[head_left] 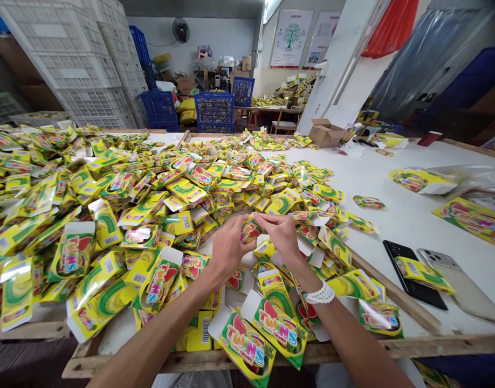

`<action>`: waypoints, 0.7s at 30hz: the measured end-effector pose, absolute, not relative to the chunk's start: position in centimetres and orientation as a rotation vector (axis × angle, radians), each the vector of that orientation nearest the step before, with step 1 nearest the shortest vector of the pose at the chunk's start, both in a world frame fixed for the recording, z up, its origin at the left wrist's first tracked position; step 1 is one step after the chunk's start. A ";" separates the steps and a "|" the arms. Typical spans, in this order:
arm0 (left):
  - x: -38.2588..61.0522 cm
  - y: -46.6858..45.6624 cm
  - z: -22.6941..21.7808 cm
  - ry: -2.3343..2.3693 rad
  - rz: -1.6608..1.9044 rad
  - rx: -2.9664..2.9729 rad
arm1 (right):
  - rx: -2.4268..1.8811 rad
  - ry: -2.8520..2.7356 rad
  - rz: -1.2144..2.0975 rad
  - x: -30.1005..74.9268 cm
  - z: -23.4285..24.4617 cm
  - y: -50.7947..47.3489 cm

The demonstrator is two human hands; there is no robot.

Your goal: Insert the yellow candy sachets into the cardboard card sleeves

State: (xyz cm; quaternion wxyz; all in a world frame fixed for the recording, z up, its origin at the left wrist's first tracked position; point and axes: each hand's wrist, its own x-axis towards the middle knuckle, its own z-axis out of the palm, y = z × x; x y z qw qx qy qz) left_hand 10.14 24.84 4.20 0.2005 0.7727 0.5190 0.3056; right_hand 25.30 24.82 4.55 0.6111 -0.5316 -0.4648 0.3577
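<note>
Between my two hands is a small printed candy box [251, 230], green and red on the side I see, held above the table. My left hand [228, 243] wraps round its left side. The fingers of my right hand [279, 233] pinch at its upper right end, where part of the box is hidden by them. A white beaded bracelet [319, 292] circles my right wrist. All about my hands lie many more yellow and green boxes; a "TWINS" box [244, 345] with a white flap sticking out overhangs the front edge, beside another box [276, 330].
A big heap of boxes [89, 178] covers the table's left and middle. Wooden strips [397, 293] edge the surface. Two phones [411, 275] lie at right, near plastic bags. A cardboard carton [327, 132] stands at the back; white crates [75, 64] and blue crates [214, 109] are stacked beyond.
</note>
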 end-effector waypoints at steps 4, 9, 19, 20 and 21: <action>10.1 24.9 4.2 1.448 0.841 2.178 | -1.201 -0.936 0.953 25.3 4.7 24.8; 10.0 24.8 4.0 1.468 0.873 2.190 | -1.192 -0.854 1.024 25.3 5.0 24.8; 9.8 24.9 3.7 1.496 0.934 2.145 | -1.201 -1.012 1.069 25.5 5.0 24.6; 9.8 24.9 3.7 1.502 0.955 2.131 | -1.190 -1.044 1.084 25.5 5.1 24.6; 9.8 25.0 3.6 1.505 0.976 2.120 | -1.179 -1.077 1.103 25.5 5.2 24.5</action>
